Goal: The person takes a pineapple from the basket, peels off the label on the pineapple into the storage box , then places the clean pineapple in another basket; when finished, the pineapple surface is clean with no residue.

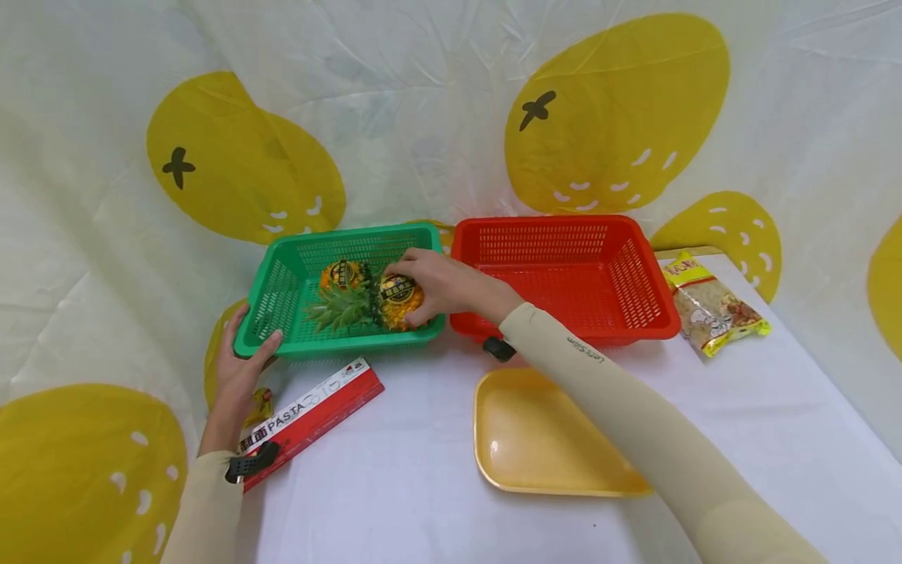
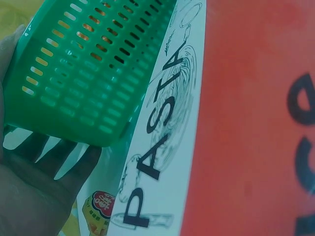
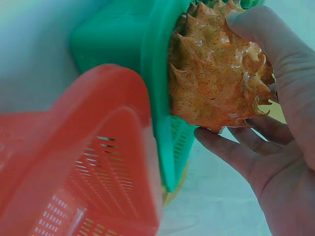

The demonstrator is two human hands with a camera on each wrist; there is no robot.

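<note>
My right hand [image 1: 445,286] grips a small pineapple [image 1: 398,298] at the right end of the green basket [image 1: 338,342]. In the right wrist view, thumb and fingers spread round the orange, spiky pineapple [image 3: 216,69] beside the basket's rim. A second pineapple [image 1: 344,274] lies to its left, and green leaves [image 1: 341,307] spread in front of it. At the basket's left front corner my left hand [image 1: 243,364] holds on, thumb over the rim. The left wrist view shows its fingers reaching under the green basket [image 2: 74,113].
A red basket [image 1: 564,341] stands just right of the green one. Nearer lies a yellow tray [image 1: 543,439]. A red and white pasta box [image 1: 317,415] lies in front of the green basket, beside a small yellow packet [image 1: 261,406]. Far right is a yellow food bag [image 1: 712,301].
</note>
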